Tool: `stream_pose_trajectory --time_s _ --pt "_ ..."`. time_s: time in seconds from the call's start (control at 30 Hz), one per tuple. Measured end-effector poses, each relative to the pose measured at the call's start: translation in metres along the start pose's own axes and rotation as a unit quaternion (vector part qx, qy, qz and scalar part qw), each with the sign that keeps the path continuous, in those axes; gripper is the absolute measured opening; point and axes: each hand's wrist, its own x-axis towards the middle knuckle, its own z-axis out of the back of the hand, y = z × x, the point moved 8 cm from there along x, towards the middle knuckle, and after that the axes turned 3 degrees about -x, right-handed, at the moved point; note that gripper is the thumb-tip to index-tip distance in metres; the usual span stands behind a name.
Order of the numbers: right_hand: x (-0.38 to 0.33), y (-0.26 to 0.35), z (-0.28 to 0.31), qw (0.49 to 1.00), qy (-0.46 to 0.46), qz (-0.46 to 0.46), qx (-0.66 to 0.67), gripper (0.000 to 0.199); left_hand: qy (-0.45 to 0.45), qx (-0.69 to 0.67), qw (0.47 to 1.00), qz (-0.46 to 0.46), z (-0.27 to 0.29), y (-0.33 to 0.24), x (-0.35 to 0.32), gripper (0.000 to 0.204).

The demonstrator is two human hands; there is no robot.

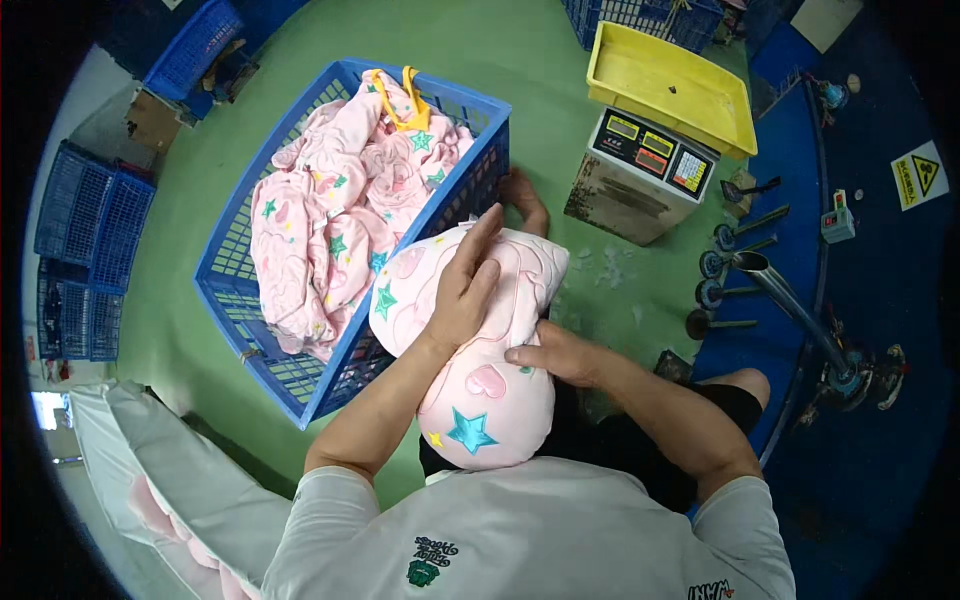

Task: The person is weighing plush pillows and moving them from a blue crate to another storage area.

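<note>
A stuffed pink plush piece (500, 375) rests against my body, printed with hearts and stars, a big blue star on its near round end. My left hand (465, 300) lies on its upper part, fingers stretched out and pressing into the soft fabric. At its right side, my right hand (560, 355) grips it with the thumb on top; the other fingers are hidden beneath. Left of it stands a blue plastic crate (345, 385), heaped with limp pink star-patterned plush covers (325, 210). A yellow-orange strap (412, 110) lies on the heap.
To the right, a digital scale (640, 185) carries a yellow tray (670, 80). Beyond it, a blue machine has a metal nozzle pipe (790, 300) and several pedals or levers (715, 265). A bare foot (525, 200) shows beside the crate. Blue crates (95, 220) stack far left; a pale covered bundle (190, 480) lies nearer.
</note>
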Motion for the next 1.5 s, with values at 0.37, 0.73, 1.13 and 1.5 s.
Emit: stream_pose_trajectory --time_s 0.37,0.73,1.13,1.5 --pt "-0.076 0.014 0.037 0.953 -0.086 0.015 -0.290 0.028 0.037 0.562 0.817 0.122 0.041 -0.004 -0.045 0.084" --pt "-0.003 -0.007 -0.021 0.963 0.123 -0.157 -0.179 0.036 0.237 0.389 0.886 0.084 -0.010 -0.015 -0.013 0.090" --pt "-0.108 0.024 0.014 0.806 -0.022 0.168 -0.567 0.008 0.137 0.453 0.879 -0.060 -0.020 -0.014 -0.010 0.070" --pt "-0.112 -0.022 0.041 0.980 -0.198 0.014 -0.005 0.020 0.061 0.343 0.936 -0.041 -0.004 -0.005 -0.009 0.060"
